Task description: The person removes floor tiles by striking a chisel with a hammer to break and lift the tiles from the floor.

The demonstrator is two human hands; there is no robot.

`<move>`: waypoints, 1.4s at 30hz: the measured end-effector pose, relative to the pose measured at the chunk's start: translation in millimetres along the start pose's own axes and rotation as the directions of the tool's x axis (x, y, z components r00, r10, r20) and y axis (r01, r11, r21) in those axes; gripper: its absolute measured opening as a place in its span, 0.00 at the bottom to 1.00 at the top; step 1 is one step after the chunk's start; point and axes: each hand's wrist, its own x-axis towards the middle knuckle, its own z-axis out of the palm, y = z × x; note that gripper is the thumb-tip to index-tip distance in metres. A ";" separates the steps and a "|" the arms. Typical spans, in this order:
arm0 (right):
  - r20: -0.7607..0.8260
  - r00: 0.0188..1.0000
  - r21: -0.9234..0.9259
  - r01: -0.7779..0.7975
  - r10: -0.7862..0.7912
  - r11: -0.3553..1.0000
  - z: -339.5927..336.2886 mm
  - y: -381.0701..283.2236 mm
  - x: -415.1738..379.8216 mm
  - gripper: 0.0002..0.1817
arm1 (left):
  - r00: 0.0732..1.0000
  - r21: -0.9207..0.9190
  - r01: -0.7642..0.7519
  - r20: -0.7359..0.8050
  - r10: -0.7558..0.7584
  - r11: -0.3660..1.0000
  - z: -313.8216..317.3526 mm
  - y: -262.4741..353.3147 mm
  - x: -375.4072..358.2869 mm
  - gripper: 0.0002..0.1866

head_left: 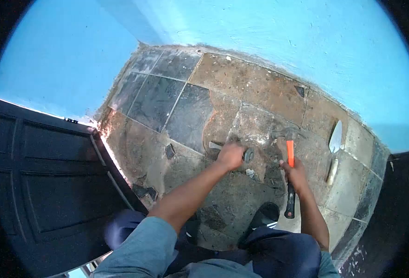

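Note:
My left hand [232, 156] is wrapped round a chisel [215, 146], whose flat metal end points left beside the broken edge of a dark tile [189, 118]. The chisel's round guard [248, 155] shows on the right of the fist. In my right hand [296, 174] is a hammer [290, 150] with an orange and black handle; its metal head is over the floor, to the right of the chisel. A loose pale chip [250, 173] lies just below my left hand.
A trowel [335, 139] lies at the right. Dark tile shards [144, 191] rest near the black panelled door [61, 180]. Blue walls [278, 41] border the floor [255, 88]. My shoe [265, 215] is below the hammer.

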 end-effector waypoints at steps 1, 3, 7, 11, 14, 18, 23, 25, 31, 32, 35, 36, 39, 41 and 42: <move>-0.005 1.000 0.000 -0.026 0.026 1.000 0.4 1.4 -9.3 0.15 | 0.999 -0.011 -0.027 -0.024 0.027 1.000 9.0 -3.4 -3.7 0.14; -0.062 0.997 0.002 -0.038 0.038 0.999 4.9 8.2 -22.7 0.15 | 0.999 -0.051 -0.017 -0.033 0.016 0.999 19.7 -7.5 -8.8 0.13; -0.110 0.992 0.115 -0.048 0.060 0.992 17.3 0.7 -30.0 0.14 | 0.992 -0.144 0.086 -0.079 -0.098 0.986 15.2 -9.6 -4.1 0.11; -0.120 0.992 0.165 -0.018 0.038 0.986 30.9 -6.5 -20.8 0.13 | 0.985 -0.168 0.149 -0.066 -0.162 0.974 10.5 -16.6 1.1 0.11; -0.079 0.996 0.199 -0.017 0.033 0.980 34.2 -4.4 -9.3 0.12 | 0.985 -0.204 0.150 -0.051 -0.163 0.967 2.4 -15.0 1.5 0.12; -0.037 0.999 0.199 -0.018 0.026 0.980 41.3 -11.9 3.2 0.11 | 0.967 -0.240 0.203 -0.099 -0.232 0.949 -3.8 -16.1 10.8 0.13; -0.063 0.998 0.295 0.028 -0.010 0.955 31.3 -23.2 16.5 0.12 | 0.918 -0.339 0.318 -0.122 -0.376 0.886 -6.9 -26.5 33.8 0.15; -0.156 0.987 0.338 0.092 -0.041 0.937 22.6 -33.5 17.5 0.13 | 0.914 -0.396 0.323 -0.106 -0.392 0.860 -9.2 -33.4 36.6 0.17; -0.238 0.965 0.256 0.176 -0.114 0.951 45.0 -24.4 26.0 0.16 | 0.894 -0.337 0.345 -0.167 -0.416 0.876 -3.5 -44.1 47.0 0.17; -0.173 0.955 -0.009 0.245 -0.243 0.970 54.8 8.3 39.4 0.16 | 0.888 -0.342 0.359 -0.163 -0.431 0.869 -3.0 -43.3 46.2 0.16; 0.095 0.994 0.001 0.055 -0.055 0.998 60.4 -22.5 30.7 0.15 | 0.880 -0.342 0.385 -0.145 -0.453 0.857 -1.5 -41.5 48.3 0.15; 0.207 0.975 0.116 -0.102 0.076 0.988 60.1 -42.8 22.5 0.15 | 0.882 -0.333 0.390 -0.131 -0.452 0.859 -1.8 -42.8 49.2 0.15; -0.029 0.997 0.009 0.073 -0.073 0.997 37.9 -39.1 27.0 0.15 | 0.890 -0.326 0.394 -0.099 -0.445 0.859 -1.8 -42.9 50.8 0.15; -0.169 0.982 0.135 0.109 -0.086 0.985 10.5 -68.1 24.6 0.16 | 0.893 -0.331 0.391 -0.090 -0.441 0.859 -2.3 -42.4 50.3 0.15; -0.277 0.953 0.173 0.176 -0.123 0.969 -0.6 -75.5 25.4 0.16 | 0.893 -0.337 0.389 -0.089 -0.440 0.857 -2.2 -41.8 49.2 0.16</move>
